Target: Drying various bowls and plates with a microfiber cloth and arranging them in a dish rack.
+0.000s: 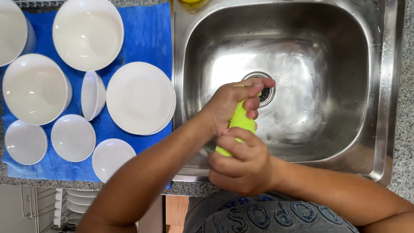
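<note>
- Left hand (pixel 230 101), centre of the frame: bare, no ring or watch showing.
- Right hand (pixel 241 166), lower centre: bare too, short nails.
- Both forearms bare to the frame's bottom edge; no sleeves in view.
- Shirt (pixel 267 218), bottom centre: grey, with dark blue block lettering across it.

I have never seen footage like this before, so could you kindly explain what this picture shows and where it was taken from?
There is no machine here: a camera worn on a person's head looks straight down at their two bare hands. Both the left hand and the right hand grip a yellow-green scrubber, fingers wrapped around it, above a wet steel sink with a round drain. To the sink's left, a blue towel carries white bowls turned upside down and a stack of white plates.
</note>
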